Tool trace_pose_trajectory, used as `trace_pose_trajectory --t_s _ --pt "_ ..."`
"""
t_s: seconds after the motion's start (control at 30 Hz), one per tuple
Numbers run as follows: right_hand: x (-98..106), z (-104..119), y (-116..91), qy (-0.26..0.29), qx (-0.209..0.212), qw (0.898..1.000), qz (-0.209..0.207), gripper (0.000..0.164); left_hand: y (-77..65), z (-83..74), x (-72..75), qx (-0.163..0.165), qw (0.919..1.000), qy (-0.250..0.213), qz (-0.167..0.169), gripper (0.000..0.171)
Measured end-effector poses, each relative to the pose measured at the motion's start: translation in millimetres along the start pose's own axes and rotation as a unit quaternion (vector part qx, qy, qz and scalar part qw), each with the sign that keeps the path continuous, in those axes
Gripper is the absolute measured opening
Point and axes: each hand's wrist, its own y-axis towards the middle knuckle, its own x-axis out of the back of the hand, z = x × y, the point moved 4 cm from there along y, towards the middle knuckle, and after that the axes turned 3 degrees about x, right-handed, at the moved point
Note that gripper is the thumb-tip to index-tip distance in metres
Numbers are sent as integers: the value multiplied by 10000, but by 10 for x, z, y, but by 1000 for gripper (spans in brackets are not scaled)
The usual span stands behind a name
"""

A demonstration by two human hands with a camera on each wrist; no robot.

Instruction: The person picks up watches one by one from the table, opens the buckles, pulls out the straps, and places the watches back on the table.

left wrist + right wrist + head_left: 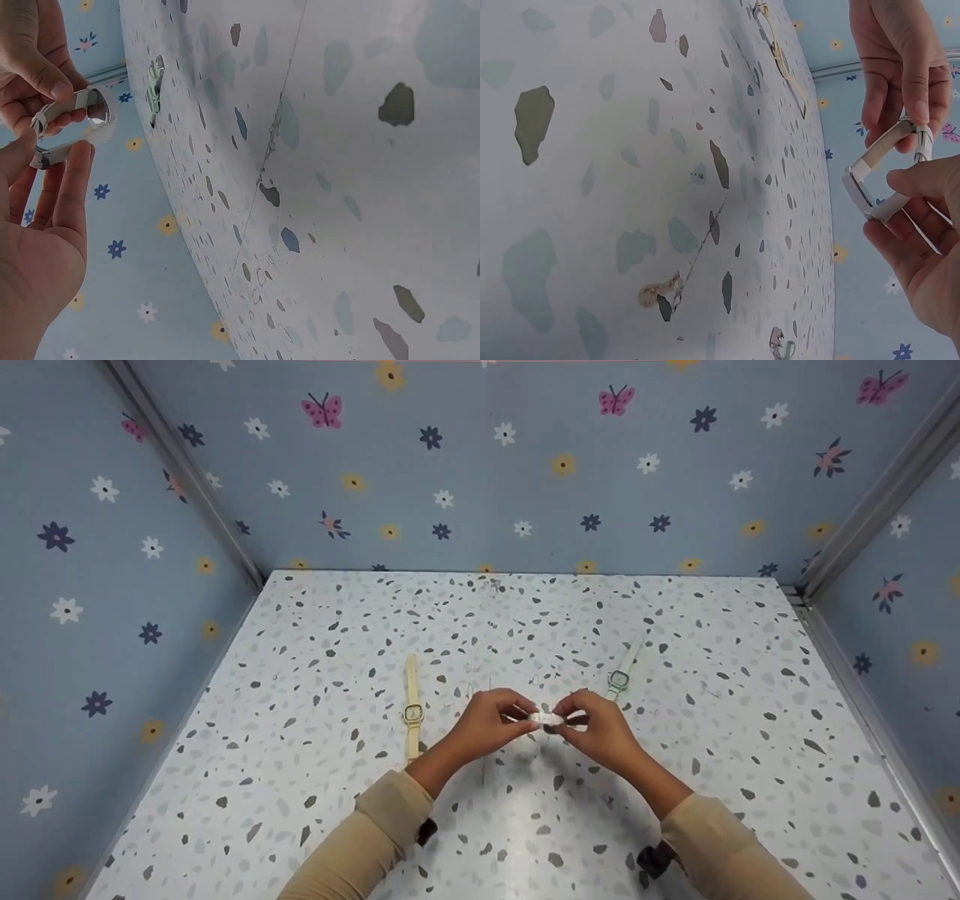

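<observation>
Both hands meet over the middle of the table around a white wristwatch [547,719], its strap bent into a loop. My left hand [487,725] pinches the strap between thumb and fingers on the left side. From the other side my right hand [600,729] grips it with thumb and fingertips. In the right wrist view the watch case [857,191] faces away, and the strap ends overlap near the thumbs. The left wrist view shows the looped strap [66,155] between the fingers of both hands.
A cream-yellow watch [412,715] lies stretched out left of the left forearm. Beyond the right hand is a pale green watch [619,680]. Flower-patterned panels [487,457] rise behind and at both sides of the speckled white table [360,615].
</observation>
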Motion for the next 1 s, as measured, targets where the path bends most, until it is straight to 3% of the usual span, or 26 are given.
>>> trace_pose_trajectory --t_s 0.13,0.27,0.4,1.0 --pt "7 33 -10 -32 -9 10000 30 22 -66 -203 30 -37 10000 -64 -42 14" --pt "18 65 -1 -26 -94 9999 43 21 -89 -251 33 -70 9999 -55 -87 13" --pt "22 93 7 -83 -103 9999 24 19 -96 -257 25 -70 9999 13 -137 14" --pt "28 177 -5 -540 749 9956 -169 20 -125 -255 34 -17 9995 -147 -272 14"
